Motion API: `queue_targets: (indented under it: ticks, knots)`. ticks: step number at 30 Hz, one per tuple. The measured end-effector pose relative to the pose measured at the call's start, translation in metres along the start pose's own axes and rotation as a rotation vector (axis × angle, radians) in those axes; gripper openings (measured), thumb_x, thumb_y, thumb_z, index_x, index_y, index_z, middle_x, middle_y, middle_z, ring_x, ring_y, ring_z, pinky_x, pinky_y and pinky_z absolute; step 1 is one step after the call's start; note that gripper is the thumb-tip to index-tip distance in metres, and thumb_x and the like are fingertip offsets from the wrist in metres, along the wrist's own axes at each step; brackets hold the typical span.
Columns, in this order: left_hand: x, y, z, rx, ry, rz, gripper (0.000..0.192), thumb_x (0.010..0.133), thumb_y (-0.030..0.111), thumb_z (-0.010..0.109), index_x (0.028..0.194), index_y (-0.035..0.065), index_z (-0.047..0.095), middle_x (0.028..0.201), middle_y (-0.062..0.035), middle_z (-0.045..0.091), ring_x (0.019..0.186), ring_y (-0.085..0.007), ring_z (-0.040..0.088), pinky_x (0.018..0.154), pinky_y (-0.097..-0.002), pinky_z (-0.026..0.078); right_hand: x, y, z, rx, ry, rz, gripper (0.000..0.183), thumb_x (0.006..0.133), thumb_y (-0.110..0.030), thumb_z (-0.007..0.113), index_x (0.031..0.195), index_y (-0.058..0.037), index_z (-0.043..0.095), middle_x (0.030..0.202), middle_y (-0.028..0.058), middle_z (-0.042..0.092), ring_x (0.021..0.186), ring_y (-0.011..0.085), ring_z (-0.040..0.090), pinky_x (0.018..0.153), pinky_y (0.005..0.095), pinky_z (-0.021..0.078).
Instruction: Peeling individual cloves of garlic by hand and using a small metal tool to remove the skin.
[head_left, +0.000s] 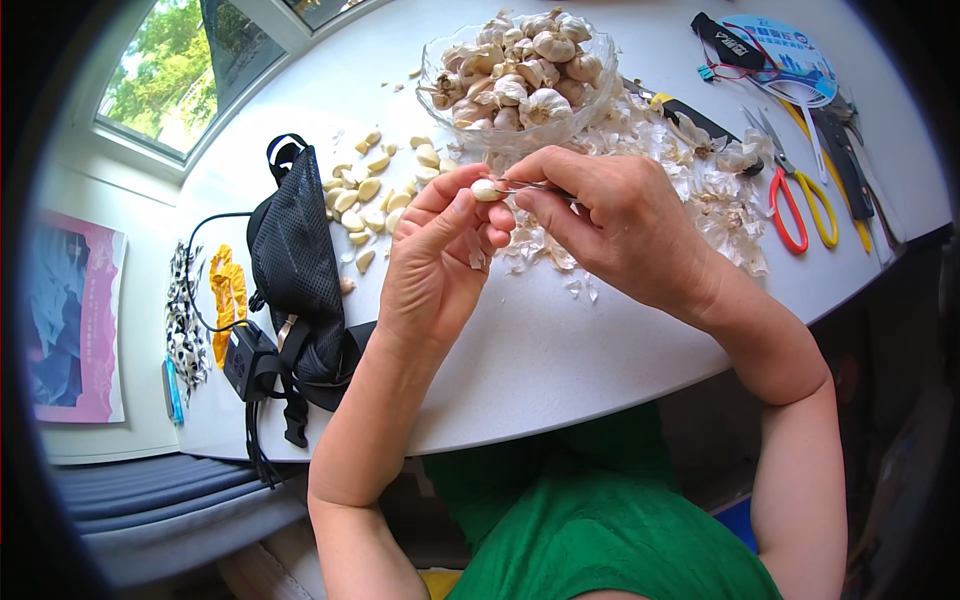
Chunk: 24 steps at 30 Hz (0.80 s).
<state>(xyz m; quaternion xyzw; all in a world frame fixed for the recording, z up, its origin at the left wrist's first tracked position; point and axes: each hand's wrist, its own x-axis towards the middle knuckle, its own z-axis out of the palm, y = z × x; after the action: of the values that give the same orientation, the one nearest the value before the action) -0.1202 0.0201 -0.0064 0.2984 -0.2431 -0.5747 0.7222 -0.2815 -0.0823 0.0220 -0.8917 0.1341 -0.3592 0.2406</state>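
My left hand (442, 255) pinches a pale garlic clove (485, 190) between thumb and fingertips. In my right hand (634, 225) are thin metal tweezers (534, 186), their tips at the clove's right end. A strip of skin hangs by my left fingers. Just beyond both hands stands a clear glass bowl (429, 88) heaped with unpeeled garlic bulbs (555, 46). To the left of the bowl, peeled garlic cloves (368, 189) lie scattered on the white table (555, 345). Loose papery garlic skins (712, 199) spread under and to the right of my right hand.
A black mesh bag (296, 262) with straps and a cabled black box (249, 360) lies at left, near a yellow fabric band (227, 289). At right are red-and-yellow-handled scissors (787, 202), a black-handled tool (694, 120), a hand fan (795, 56) and glasses (731, 71).
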Motion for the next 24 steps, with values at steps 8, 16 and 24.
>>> queue_targets:
  ticks: [8, 16, 24]
  knots:
    - [-0.0001, 0.0003, 0.0029, 0.043, -0.019, 0.063, 0.023, 0.092, 0.007, 0.058, 0.112, -0.0035, 0.057, 0.09, -0.011, 0.066, 0.077, -0.0172, 0.065, 0.07, -0.0268, 0.054, -0.0008, 0.0016, 0.0015, -0.055, 0.042, -0.06, 0.009, 0.086, -0.016, 0.062, 0.085, -0.0067, 0.061, 0.064, 0.0121, 0.062, 0.061, 0.03, 0.064, 0.054, 0.0397, 0.0498]
    - [-0.0002, 0.0011, 0.0049, 0.092, -0.028, 0.094, 0.021, 0.092, 0.006, 0.056, 0.111, -0.0037, 0.058, 0.09, -0.0114, 0.066, 0.077, -0.0176, 0.064, 0.069, -0.0266, 0.054, -0.0004, 0.0035, 0.0017, -0.083, 0.053, -0.099, 0.01, 0.086, -0.017, 0.062, 0.083, -0.0079, 0.059, 0.063, 0.0114, 0.062, 0.059, 0.0293, 0.064, 0.053, 0.0397, 0.0494]
    - [-0.0004, 0.0012, 0.0049, 0.108, -0.036, 0.1, 0.021, 0.092, 0.007, 0.057, 0.11, -0.0037, 0.058, 0.089, -0.0116, 0.066, 0.077, -0.0175, 0.065, 0.069, -0.0263, 0.054, -0.0001, 0.0017, 0.0006, -0.077, 0.046, -0.106, 0.011, 0.087, -0.017, 0.062, 0.082, -0.0079, 0.058, 0.063, 0.0111, 0.062, 0.06, 0.0291, 0.064, 0.053, 0.0398, 0.0492]
